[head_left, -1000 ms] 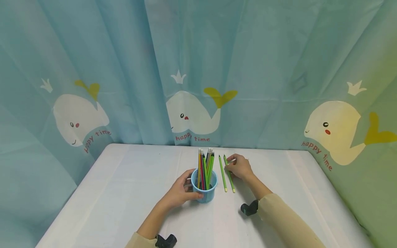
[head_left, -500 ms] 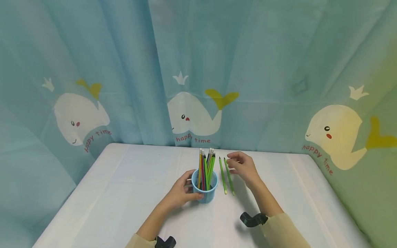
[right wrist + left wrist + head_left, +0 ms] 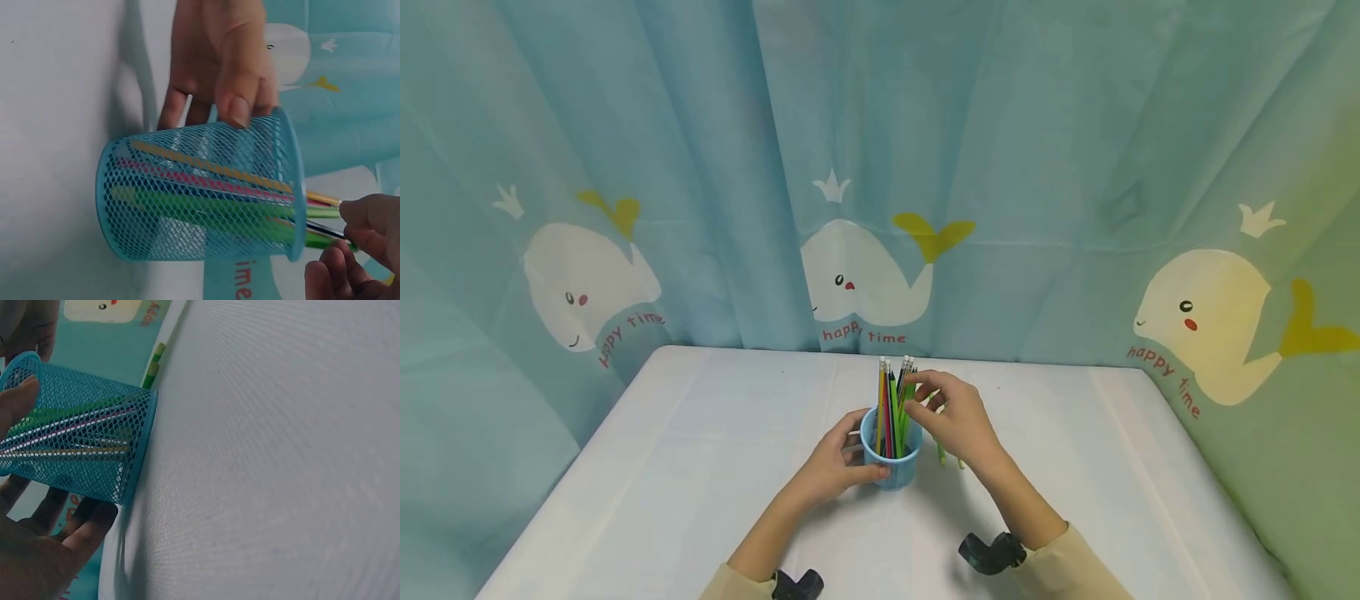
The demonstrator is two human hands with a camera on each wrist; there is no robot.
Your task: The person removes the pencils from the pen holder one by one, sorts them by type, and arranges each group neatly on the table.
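Observation:
My left hand (image 3: 833, 467) grips a light blue mesh pencil cup (image 3: 898, 477) from its left side, thumb in front and fingers behind. The cup stands upright on the white table, holding several pencils in yellow, red, black and green. My right hand (image 3: 958, 417) is over the cup's right rim, its thumb and fingertips right at the upper ends of the green pencils (image 3: 262, 232). I cannot tell whether they pinch one. Two loose green pencils (image 3: 942, 452) lie on the table right of the cup, mostly hidden behind my right hand in the head view.
The white table (image 3: 700, 467) extends to both sides of the cup. Behind it hangs a blue-green curtain (image 3: 1037, 167) printed with whales. Black wrist devices (image 3: 992, 552) sit by both sleeves.
My right hand has withdrawn from the loose green pencils and moved left to the pencils in the cup. The left hand and cup stay in place.

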